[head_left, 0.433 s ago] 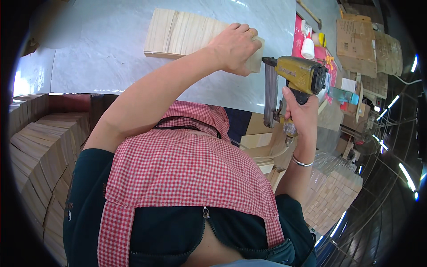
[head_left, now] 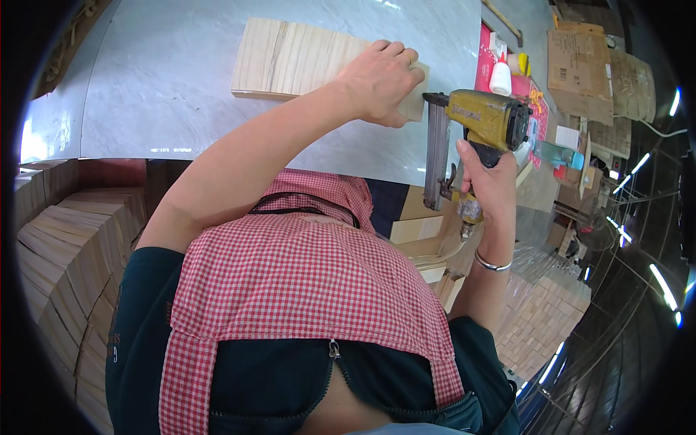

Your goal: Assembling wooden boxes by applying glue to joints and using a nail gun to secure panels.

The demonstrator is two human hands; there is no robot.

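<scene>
A pale wooden box (head_left: 290,58) with streaked grain lies on the grey marbled worktop. Over its right end my left hand (head_left: 380,81) is closed, fingers across the top and thumb at the near side. In my right hand (head_left: 493,177) is a yellow and black nail gun (head_left: 486,116), gripped by its handle. Its nose meets or nearly meets the right end of the wood; I cannot tell whether they touch. The long grey magazine (head_left: 436,148) hangs down toward me from the nose. My right palm and part of the handle are hidden.
White glue bottle (head_left: 500,78) and yellow tape roll (head_left: 519,64) lie on a red sheet at the right. A hammer (head_left: 505,20) is beyond them, a clear bottle (head_left: 558,155) farther right. Cardboard boxes (head_left: 580,72) stand beyond. Stacked wooden pieces (head_left: 80,246) fill the lower left.
The nail gun and my right hand have shifted slightly left. The wood and my left hand have moved very little. At the upper left, a blurred shape over the worktop is gone.
</scene>
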